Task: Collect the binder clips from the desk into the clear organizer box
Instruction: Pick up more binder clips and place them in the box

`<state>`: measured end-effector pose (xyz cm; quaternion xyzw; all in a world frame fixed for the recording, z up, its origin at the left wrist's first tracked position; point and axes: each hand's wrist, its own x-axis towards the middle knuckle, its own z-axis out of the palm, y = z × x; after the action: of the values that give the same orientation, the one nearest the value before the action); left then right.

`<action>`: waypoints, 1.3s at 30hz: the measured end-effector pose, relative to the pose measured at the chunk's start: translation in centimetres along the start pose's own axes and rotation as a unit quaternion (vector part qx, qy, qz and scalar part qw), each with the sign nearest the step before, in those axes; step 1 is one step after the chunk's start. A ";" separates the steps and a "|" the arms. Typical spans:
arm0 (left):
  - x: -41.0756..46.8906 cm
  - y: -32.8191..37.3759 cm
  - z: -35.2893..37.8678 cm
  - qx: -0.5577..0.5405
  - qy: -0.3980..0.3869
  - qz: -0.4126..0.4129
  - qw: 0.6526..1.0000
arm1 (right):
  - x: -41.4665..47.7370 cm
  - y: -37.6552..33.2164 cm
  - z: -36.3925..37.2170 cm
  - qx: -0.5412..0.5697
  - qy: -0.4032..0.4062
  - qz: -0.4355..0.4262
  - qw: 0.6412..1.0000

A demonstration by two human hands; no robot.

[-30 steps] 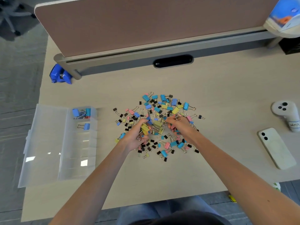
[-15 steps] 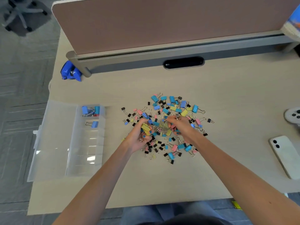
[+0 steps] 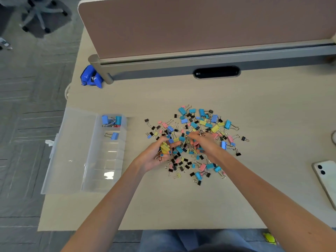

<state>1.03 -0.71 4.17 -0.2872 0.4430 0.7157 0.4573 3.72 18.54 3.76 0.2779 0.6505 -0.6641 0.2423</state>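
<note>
One clear organizer box (image 3: 101, 160) lies at the left edge of the surface. Its one lid (image 3: 71, 151) is folded open past that edge, over the floor. The box has a single row of compartments, and two of them hold clips. The compartment nearest the far edge holds a small cluster (image 3: 111, 120) of at least three, two blue and one red. The next compartment holds one blue clip (image 3: 114, 135). The other compartments look bare.

One blue plastic object (image 3: 91, 78) sits at the far left corner, against the post of the partition (image 3: 200, 24).

The rest of the binder clips (image 3: 200, 124) lie in one loose heap at the middle of the surface. They are blue, yellow, pink and black, and there are far too many to count.

Two hands work at the near side of the heap. The left hand (image 3: 154, 157) is cupped palm up, with its fingers curled round a few yellow clips (image 3: 165, 148) stacked together. Just to its right, the right hand (image 3: 205, 144) is palm down with its fingers bent into the heap. I cannot tell whether it pinches a clip.

One dark oval slot (image 3: 216, 72) is set in the surface along the far edge. One white phone (image 3: 327, 177) with two lenses lies at the right edge.
</note>
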 end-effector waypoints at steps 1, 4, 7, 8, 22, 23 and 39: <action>-0.2 0.1 -0.1 0.018 0.011 0.005 1.000 | 0.0 -0.1 0.2 0.000 -0.001 -0.002 1.000; -0.5 0.6 -1.0 0.100 0.041 0.039 0.993 | 0.0 -0.5 1.1 0.000 -0.003 0.002 1.000; -1.0 1.2 -2.3 0.145 0.053 0.082 0.985 | 0.2 -1.1 2.4 -0.008 -0.023 -0.001 1.000; -1.2 1.5 -2.8 0.167 0.060 0.093 0.980 | 0.2 -1.3 2.9 -0.006 -0.035 -0.007 0.999; -6.6 8.0 -11.5 0.307 0.142 0.159 0.928 | 1.4 -4.9 13.7 0.046 -0.050 -0.016 0.998; -7.0 8.5 -12.1 0.318 0.147 0.160 0.923 | 1.4 -5.2 14.5 0.055 -0.051 -0.020 0.997; -6.4 14.3 -19.7 0.838 0.150 0.270 0.450 | 3.2 -6.0 21.7 0.030 -0.021 -0.045 0.998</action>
<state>-9.22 -23.70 6.00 0.2665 0.9450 0.0310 0.1870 -3.87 -2.78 5.87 0.2412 0.6371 -0.6991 0.2171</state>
